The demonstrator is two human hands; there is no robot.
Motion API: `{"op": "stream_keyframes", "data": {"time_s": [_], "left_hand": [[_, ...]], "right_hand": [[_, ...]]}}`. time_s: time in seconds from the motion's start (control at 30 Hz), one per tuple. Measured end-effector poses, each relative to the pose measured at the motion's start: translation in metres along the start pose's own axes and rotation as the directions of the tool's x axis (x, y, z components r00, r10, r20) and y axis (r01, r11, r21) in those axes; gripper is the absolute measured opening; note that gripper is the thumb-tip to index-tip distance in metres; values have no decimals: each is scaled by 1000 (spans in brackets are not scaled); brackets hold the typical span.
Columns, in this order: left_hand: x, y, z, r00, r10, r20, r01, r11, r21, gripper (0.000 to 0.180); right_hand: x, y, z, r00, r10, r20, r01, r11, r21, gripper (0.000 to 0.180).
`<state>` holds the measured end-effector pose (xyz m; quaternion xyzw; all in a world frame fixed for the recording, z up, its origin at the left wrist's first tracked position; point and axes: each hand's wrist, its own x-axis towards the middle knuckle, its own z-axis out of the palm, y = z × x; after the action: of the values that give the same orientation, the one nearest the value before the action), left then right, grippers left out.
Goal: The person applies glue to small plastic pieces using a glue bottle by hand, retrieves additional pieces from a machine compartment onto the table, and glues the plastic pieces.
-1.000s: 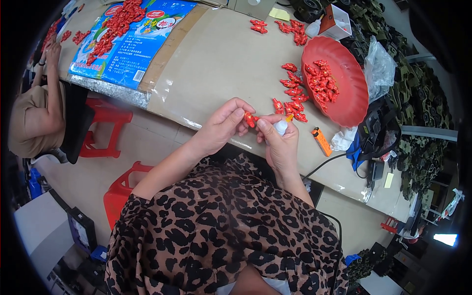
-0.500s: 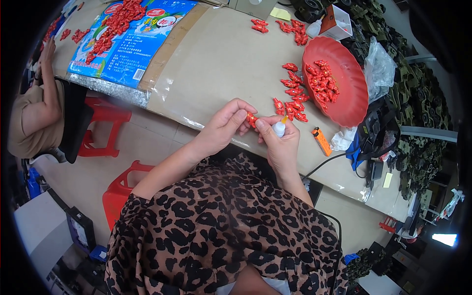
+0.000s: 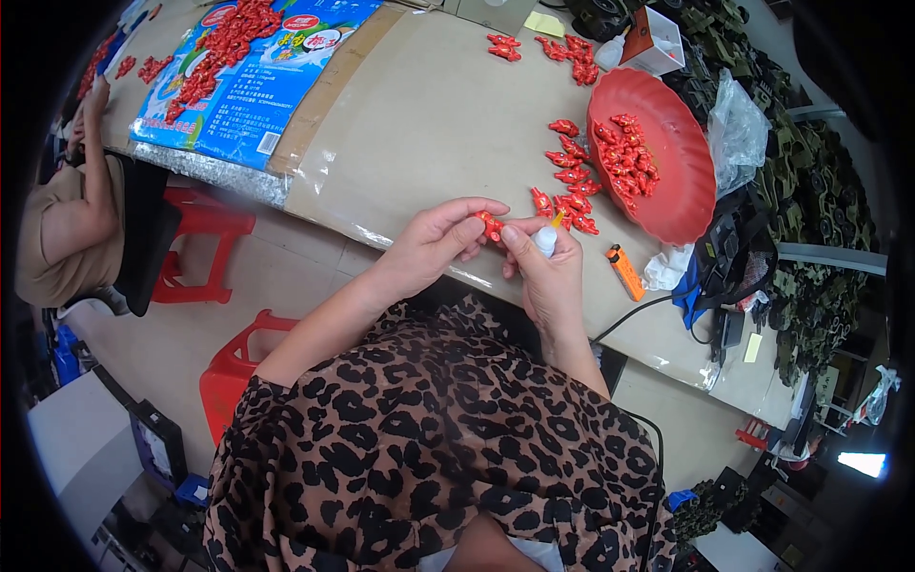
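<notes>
Between the thumb and fingers of my left hand (image 3: 424, 250) is a small glossy red figurine (image 3: 490, 225) with yellow marks. My right hand (image 3: 551, 281) is closed round a small white dropper bottle (image 3: 545, 240) with a yellow nozzle, which points up and to the right. The right thumb and fingertips are close against the figurine's right end; whether they also grip it is hard to tell. Both hands are above the table's near edge. Just beyond them lie several similar red figurines (image 3: 572, 176), beside a red scalloped bowl (image 3: 694, 195) holding more of them.
An orange lighter (image 3: 624, 274) and crumpled white tissue (image 3: 667, 269) lie right of my hands. Further back stand a white-and-red box (image 3: 658, 43) and another white bottle (image 3: 610, 52). A blue printed sheet (image 3: 248, 114) bears more red pieces at left, near another person's arm (image 3: 91, 181).
The red figurine has been turned in my fingers and now shows a different side. Both hands have shifted slightly right, and the bottle has moved a little with the right hand.
</notes>
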<state>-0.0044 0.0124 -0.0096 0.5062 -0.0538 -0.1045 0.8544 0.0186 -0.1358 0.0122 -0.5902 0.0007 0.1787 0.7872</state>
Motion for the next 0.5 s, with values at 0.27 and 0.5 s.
{"op": "stream_keyframes", "data": {"time_s": [0.27, 0.5], "left_hand": [[0, 1, 0, 999, -36, -30, 38, 997, 69, 24], [-2, 1, 2, 998, -23, -51, 30, 989, 144, 22]], "right_hand": [[-4, 9, 3, 985, -170, 4, 170, 982, -84, 9], [-5, 11, 1, 983, -179, 33, 181, 982, -61, 7]]}}
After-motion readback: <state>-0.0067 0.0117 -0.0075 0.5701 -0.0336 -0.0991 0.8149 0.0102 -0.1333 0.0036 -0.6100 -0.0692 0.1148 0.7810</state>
